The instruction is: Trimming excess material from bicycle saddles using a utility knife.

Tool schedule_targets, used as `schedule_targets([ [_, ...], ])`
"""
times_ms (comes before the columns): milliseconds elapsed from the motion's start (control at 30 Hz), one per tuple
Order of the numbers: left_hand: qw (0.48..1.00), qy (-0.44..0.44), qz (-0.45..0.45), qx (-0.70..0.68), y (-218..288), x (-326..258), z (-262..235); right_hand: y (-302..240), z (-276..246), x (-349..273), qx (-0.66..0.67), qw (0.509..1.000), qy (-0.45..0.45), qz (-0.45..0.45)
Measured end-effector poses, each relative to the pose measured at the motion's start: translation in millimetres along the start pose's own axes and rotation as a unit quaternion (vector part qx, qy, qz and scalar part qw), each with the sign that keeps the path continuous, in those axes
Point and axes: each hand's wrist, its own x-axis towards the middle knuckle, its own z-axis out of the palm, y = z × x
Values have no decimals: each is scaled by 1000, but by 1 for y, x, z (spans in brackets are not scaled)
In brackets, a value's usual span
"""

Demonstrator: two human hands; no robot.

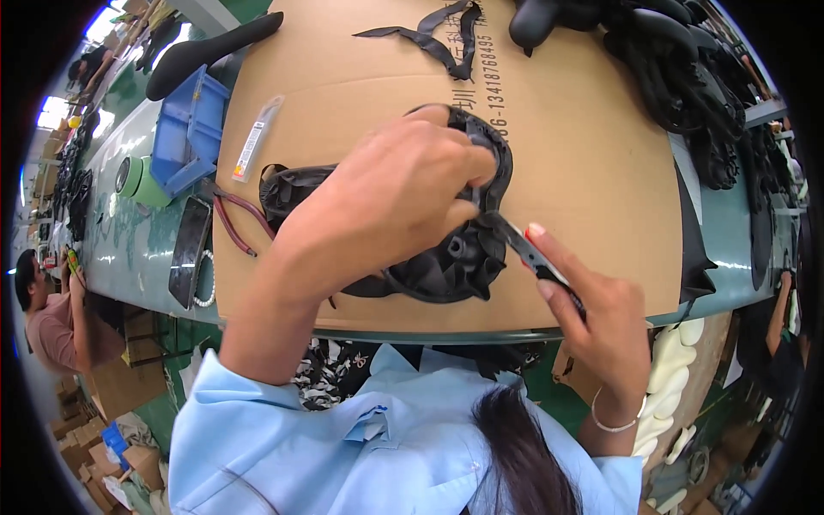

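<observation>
A black bicycle saddle [451, 270] lies on the cardboard in front of me, with wrinkled black cover material gathered around its rim. My left hand [390, 189] reaches over it, fingers pinched on the edge of the cover; the hand hides the saddle's middle. In my right hand [601, 322] is a utility knife [542, 268] with a grey metal body and a dark handle. Its front end points left and meets the cover's edge just below my left fingers. The blade's tip is hard to make out there.
Cut black strips [463, 43] lie on the cardboard sheet [592, 197]. At left are red-handled pliers [236, 219], a phone [190, 253], a slim packet [257, 142], a blue bin [189, 133] and a green cup [142, 180]. Black saddles [678, 77] pile at far right. Another person [64, 326] works at far left.
</observation>
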Motion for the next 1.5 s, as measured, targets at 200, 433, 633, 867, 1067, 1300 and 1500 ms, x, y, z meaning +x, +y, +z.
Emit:
schedule_targets([
  [200, 967, 149, 183, 98, -43, 3, 33, -4, 9, 7, 249, 956, -81, 131],
  [433, 933, 338, 102, 63, -43, 12, 34, -36, 50, -45, 344, 914, 28, 211],
  [633, 926, 340, -164, -23, -61, 9, 33, -34, 56, -43, 199, 966, 75, 149],
  [867, 944, 126, -306, 19, -17, -61, -17, 33, -16, 8, 56, 997, -40, -32],
  [1067, 947, 41, -103, -301, -7, -44, -14, 19, -22, 41, 9, 985, -115, -132],
  [1300, 637, 135, -167, -740, -41, -25, -16, -37, -4, -6, -60, 994, -82, -40],
  [1500, 774, 355, -51, -522, -29, -49, -23, -76, -17, -34, -177, 976, -98, 81],
])
